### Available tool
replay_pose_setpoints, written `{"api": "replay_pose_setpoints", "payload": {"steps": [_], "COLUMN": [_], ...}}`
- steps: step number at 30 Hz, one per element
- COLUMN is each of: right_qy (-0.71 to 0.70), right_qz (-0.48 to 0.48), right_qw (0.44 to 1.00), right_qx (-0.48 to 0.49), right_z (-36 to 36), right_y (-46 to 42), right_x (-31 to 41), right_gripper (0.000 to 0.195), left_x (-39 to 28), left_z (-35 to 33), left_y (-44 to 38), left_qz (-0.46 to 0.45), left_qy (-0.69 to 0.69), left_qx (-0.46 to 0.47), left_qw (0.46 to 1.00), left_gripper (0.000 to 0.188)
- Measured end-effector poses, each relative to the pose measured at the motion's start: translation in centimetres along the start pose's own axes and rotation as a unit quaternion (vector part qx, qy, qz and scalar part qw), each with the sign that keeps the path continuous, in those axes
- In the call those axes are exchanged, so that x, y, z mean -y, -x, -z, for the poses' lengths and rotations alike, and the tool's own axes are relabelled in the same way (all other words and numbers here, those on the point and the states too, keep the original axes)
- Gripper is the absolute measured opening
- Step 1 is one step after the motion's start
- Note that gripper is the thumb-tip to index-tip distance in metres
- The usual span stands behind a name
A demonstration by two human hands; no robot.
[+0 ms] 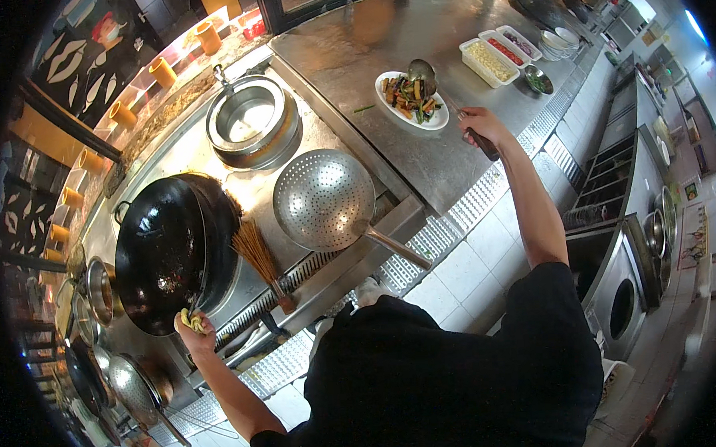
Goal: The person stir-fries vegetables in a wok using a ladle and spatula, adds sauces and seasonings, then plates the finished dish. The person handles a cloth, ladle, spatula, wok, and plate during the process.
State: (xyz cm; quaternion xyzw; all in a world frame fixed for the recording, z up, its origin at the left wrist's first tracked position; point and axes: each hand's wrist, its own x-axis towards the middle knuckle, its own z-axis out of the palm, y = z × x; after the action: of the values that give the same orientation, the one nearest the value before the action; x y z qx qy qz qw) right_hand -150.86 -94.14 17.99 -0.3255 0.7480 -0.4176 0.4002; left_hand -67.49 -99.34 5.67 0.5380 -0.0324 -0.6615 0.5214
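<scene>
My left hand (196, 333) grips the near handle of a black wok (161, 256) through a folded yellowish cloth (193, 322). The wok is tilted, its dark inside glossy and bearing small residue. In my right hand (479, 128) is the handle of a metal ladle (421, 72), whose bowl is over the far edge of a white oval plate (438, 119). Cooked vegetable pieces (411, 96), brown, orange and green, lie on that plate. A perforated metal strainer (324, 198) and a bamboo wok brush (256, 252) lie between the wok and the steel counter.
A round metal pot (247, 117) sits under a tap (223, 76). White tubs of chopped ingredients (489, 62), a metal bowl with greens (537, 81) and stacked white bowls (560, 41) stand beyond the plate. The strainer's handle (401, 247) juts over the counter's front edge. More strainers (131, 383) are at lower left.
</scene>
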Motion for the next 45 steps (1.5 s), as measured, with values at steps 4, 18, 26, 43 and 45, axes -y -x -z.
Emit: {"api": "replay_pose_setpoints", "payload": {"steps": [4,18,26,43,45], "right_qy": [0.063,0.24,0.209,0.23,0.189], "right_qz": [0.023,0.111,0.153,0.244,0.309], "right_qw": [0.998,0.957,0.963,0.889,0.888], "right_qx": [-0.021,-0.116,-0.077,0.313,0.284], "right_z": [-0.5,-3.2,-6.8,-50.4,-50.7], "right_y": [-0.1,1.3,3.4,20.4,17.7], "right_x": [0.2,-2.1,-1.7,0.4,-1.0], "right_gripper": [0.039,0.048,0.055,0.057,0.054], "left_x": [0.2,-0.1,0.3,-2.4,-2.4], "left_z": [0.1,0.3,2.5,4.5,5.7], "left_y": [-0.1,-0.4,-0.6,0.3,1.0], "left_qz": [-0.006,0.006,-0.057,-0.092,-0.119], "left_qy": [-0.001,-0.028,-0.002,0.018,0.062], "left_qx": [-0.017,0.011,0.005,-0.019,-0.004], "left_qw": [1.0,1.0,0.998,0.995,0.991], "left_gripper": [0.042,0.049,0.039,0.033,0.033]}}
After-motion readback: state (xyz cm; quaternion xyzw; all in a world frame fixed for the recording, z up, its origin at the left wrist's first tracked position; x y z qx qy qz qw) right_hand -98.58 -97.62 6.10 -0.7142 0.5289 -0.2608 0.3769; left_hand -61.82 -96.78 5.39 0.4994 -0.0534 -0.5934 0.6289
